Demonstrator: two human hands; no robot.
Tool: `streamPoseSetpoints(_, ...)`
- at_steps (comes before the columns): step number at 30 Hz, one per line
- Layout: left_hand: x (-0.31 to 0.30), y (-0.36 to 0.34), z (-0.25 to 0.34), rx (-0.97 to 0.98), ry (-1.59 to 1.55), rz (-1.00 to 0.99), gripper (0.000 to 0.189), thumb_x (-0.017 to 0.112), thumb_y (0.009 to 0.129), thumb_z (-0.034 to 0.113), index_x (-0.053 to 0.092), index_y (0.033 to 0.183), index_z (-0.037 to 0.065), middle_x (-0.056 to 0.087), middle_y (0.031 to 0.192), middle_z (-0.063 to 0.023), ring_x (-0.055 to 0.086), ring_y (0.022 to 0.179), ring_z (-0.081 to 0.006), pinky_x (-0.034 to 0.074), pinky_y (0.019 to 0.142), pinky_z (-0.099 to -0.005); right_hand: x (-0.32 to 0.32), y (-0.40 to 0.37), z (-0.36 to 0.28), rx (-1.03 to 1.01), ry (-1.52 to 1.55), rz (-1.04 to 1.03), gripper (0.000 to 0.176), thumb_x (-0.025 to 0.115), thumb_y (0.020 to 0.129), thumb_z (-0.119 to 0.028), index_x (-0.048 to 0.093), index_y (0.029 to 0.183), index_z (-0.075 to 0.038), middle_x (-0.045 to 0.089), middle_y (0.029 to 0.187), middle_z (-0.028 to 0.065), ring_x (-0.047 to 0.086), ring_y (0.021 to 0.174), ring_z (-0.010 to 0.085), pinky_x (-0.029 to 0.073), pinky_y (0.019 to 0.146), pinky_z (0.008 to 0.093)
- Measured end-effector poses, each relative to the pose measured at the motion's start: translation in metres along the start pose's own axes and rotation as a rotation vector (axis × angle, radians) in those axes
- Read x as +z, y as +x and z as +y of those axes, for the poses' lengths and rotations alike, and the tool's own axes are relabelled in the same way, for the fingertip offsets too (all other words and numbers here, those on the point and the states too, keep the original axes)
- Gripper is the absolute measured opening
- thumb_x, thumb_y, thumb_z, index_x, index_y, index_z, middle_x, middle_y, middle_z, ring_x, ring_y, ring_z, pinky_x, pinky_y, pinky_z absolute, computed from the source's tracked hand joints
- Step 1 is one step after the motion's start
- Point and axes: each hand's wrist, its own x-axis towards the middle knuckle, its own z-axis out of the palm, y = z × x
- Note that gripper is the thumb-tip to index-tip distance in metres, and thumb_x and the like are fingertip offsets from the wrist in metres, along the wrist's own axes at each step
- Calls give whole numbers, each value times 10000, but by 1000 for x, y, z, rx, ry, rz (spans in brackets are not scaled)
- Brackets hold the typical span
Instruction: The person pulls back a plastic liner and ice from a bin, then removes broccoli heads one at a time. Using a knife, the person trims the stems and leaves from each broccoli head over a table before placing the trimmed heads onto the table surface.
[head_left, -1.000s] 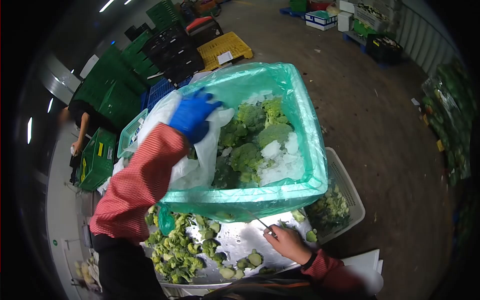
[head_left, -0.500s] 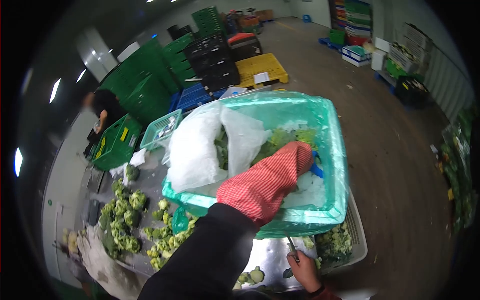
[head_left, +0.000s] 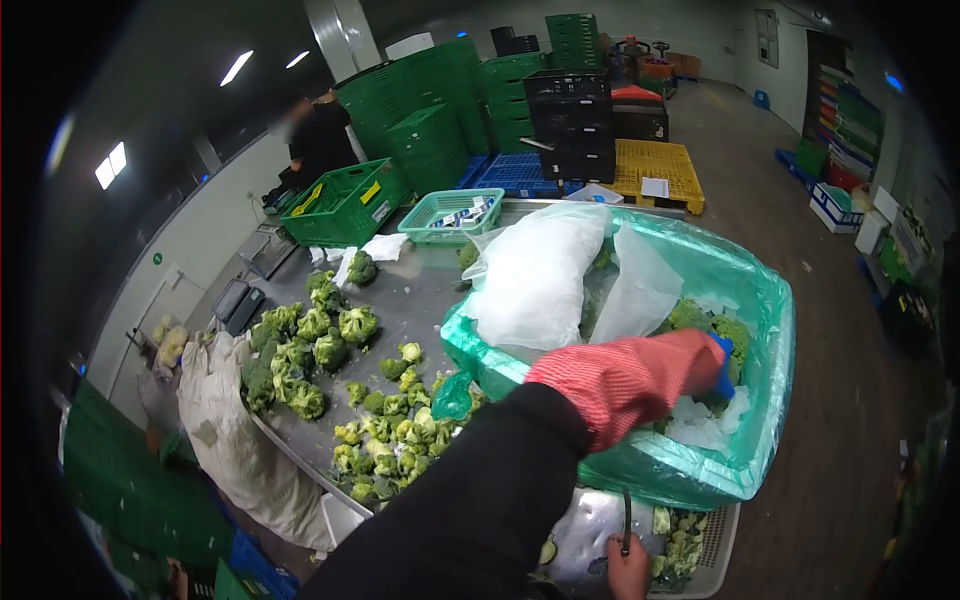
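My left hand (head_left: 724, 366), in a blue glove with a red checked sleeve cover, reaches into a crate lined with green plastic (head_left: 625, 475). It is right beside a broccoli head (head_left: 735, 338); its fingers are mostly hidden, so a grip cannot be made out. Crushed ice (head_left: 700, 425) lies below it, and a white plastic sheet (head_left: 545, 280) covers the crate's left part. Low in the view, my bare right hand (head_left: 628, 572) is closed round a small knife (head_left: 627, 515), blade pointing up, in front of the crate.
Broccoli heads (head_left: 310, 345) and smaller florets (head_left: 395, 430) cover part of the metal table (head_left: 410, 285) on the left. A perforated tray (head_left: 722, 550) with trimmings is below the crate. Behind stand a teal basket (head_left: 450, 215), a green crate (head_left: 350, 205) and a person (head_left: 322, 140).
The view has swung left, so the scene sits further right and more table shows. My left hand stays inside the crate, now beside the broccoli head. My right hand still holds the knife.
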Motion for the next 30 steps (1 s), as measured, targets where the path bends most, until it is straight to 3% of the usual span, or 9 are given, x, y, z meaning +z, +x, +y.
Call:
streamPoseSetpoints(8,25,35,-16,99,173,31,1007,860,499,547,495,1347,145,438,1383,-244,479,1245,-379,421,1034,-437,3,11,39,-112,69,136,296,539,972,-272,609,1088,-9,613,725,67,592,635,187,462,598,320)
streamPoseSetpoints(11,23,38,-25,10,202,22,1052,868,475,537,471,1351,109,424,1374,-253,473,1241,-391,413,1039,-441,1,5,39,-59,142,114,245,564,950,-231,618,1049,-14,638,781,106,621,657,245,486,612,347)
streamPoseSetpoints(15,15,22,-8,1,138,23,1083,864,461,532,458,1359,83,413,1366,-263,468,1237,-401,411,1041,-443,12,6,61,-97,141,252,150,631,865,-122,642,940,7,630,717,27,562,636,97,463,599,259)
streamPoseSetpoints(18,-4,-3,-18,11,49,220,1042,845,482,527,480,1350,83,490,1298,-259,517,1187,-399,443,1012,-437,14,-1,57,-134,163,305,164,629,869,-133,639,951,8,643,736,51,574,647,102,475,617,265)
streamPoseSetpoints(21,-23,2,-69,30,-613,353,934,815,585,472,466,1326,25,560,1241,-245,603,1065,-399,501,936,-418,18,-10,47,-91,65,310,162,626,872,-133,641,960,2,661,757,82,607,676,115,484,627,275)
streamPoseSetpoints(22,-49,-52,-45,-26,-1062,304,906,799,655,415,380,1360,34,553,1233,-221,600,1051,-390,512,893,-482,19,-14,37,-108,62,307,181,613,891,-191,644,937,-19,670,758,139,677,673,249,507,608,357)
streamPoseSetpoints(24,-94,-99,-52,-125,-1305,118,959,784,711,374,215,1429,92,500,1296,-180,570,1089,-401,504,818,-603,20,-18,9,-133,108,329,167,611,891,-176,642,928,-16,664,747,133,668,658,230,503,596,345)
streamPoseSetpoints(27,-113,-169,-80,121,-1586,-103,579,544,869,451,522,1309,76,584,1282,-129,607,1112,-286,497,927,-517,27,-10,-9,-320,157,438,122,625,876,-114,632,941,-11,647,724,109,638,630,172,483,577,306)
streamPoseSetpoints(30,-111,-243,-99,264,-1787,-197,590,464,912,387,423,1400,57,475,1395,-175,508,1237,-361,405,1022,-584,25,7,-60,-489,212,467,282,605,886,-65,543,1154,0,559,838,-6,498,632,74,435,584,233)
